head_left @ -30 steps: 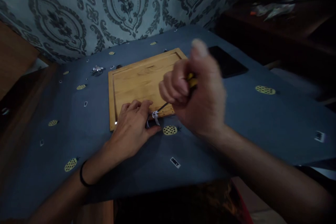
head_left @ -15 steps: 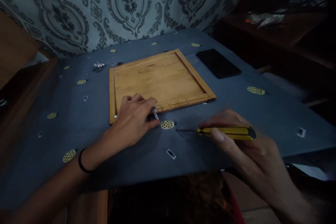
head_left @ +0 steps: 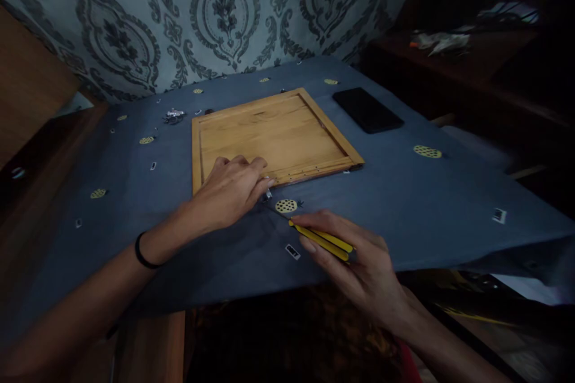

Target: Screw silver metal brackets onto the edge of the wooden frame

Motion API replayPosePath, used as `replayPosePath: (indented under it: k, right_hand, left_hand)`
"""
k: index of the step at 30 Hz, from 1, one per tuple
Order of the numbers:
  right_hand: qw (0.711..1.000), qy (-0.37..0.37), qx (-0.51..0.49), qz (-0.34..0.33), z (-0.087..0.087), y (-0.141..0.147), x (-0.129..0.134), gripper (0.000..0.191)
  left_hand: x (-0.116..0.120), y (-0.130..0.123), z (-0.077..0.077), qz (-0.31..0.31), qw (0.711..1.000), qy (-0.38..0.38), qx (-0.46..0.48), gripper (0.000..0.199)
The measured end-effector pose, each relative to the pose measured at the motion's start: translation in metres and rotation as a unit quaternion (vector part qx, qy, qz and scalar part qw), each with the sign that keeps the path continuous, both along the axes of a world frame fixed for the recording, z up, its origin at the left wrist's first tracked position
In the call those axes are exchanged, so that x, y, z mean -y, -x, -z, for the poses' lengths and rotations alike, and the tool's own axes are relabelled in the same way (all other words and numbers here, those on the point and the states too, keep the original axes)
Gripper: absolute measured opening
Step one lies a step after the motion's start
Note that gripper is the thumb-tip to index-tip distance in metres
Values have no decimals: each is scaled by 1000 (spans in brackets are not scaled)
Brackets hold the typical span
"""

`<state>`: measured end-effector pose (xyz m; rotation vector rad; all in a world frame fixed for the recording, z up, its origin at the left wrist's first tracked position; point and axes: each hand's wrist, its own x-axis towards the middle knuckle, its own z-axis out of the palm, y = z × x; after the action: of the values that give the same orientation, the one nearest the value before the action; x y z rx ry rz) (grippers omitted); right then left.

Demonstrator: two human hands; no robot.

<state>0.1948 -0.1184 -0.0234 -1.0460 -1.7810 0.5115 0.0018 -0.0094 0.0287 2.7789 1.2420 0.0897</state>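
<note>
A framed wooden cabinet door (head_left: 265,131) lies flat on the table. My left hand (head_left: 233,188) rests over its near edge, fingers curled on the wood and the thumb against a small metal hinge (head_left: 268,193). Most of that hinge is hidden beneath the hand. In my right hand (head_left: 354,257) is a screwdriver (head_left: 323,242) with a yellow and black handle, gripped between thumb and fingers. Its thin shaft points left, and the tip is close to the hinge; whether they touch I cannot tell. Small dark holes dot the door's near rail.
A black phone or tablet (head_left: 367,109) lies right of the door. Several small metal pieces (head_left: 173,115) sit in a pile at the back left. A blue cloth with pineapple prints (head_left: 431,203) covers the table, and a patterned curtain (head_left: 224,12) hangs behind.
My right hand has moved left with the screwdriver, whose tip has come from the open cloth to near the hinge. My left thumb has shifted up onto the hinge.
</note>
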Motion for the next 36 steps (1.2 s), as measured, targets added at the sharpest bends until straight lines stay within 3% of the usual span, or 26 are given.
replayPosePath:
  k: [6, 11, 19, 24, 28, 32, 34, 36]
  right_hand:
    - [1000, -5, 24, -10, -3, -4, -5, 16]
    - [998, -6, 53, 28, -8, -24, 1, 17]
    - [997, -27, 37, 59, -1, -49, -6, 30]
    - [988, -77, 128, 26, -8, -60, -42, 29]
    - [984, -67, 162, -37, -10, -66, -99, 24]
    - [972, -61, 211, -84, 0, -70, -150, 26]
    - [959, -76, 260, -84, 5, -68, -157, 26]
    - [950, -122, 284, -36, 7, -62, -151, 24]
  left_hand:
    - [2, 0, 4, 0, 1000, 1, 18, 32]
    - [3, 2, 7, 4, 1000, -17, 24, 29]
    - [14, -2, 13, -12, 997, -34, 63, 26]
    - [18, -5, 19, -49, 995, -53, 71, 25]
    - [17, -6, 22, -49, 994, -58, 80, 22]
    - [18, -6, 21, -56, 995, -49, 63, 24]
    - [19, -7, 21, -57, 995, -48, 62, 26]
    - [19, -7, 21, -50, 995, -54, 65, 29]
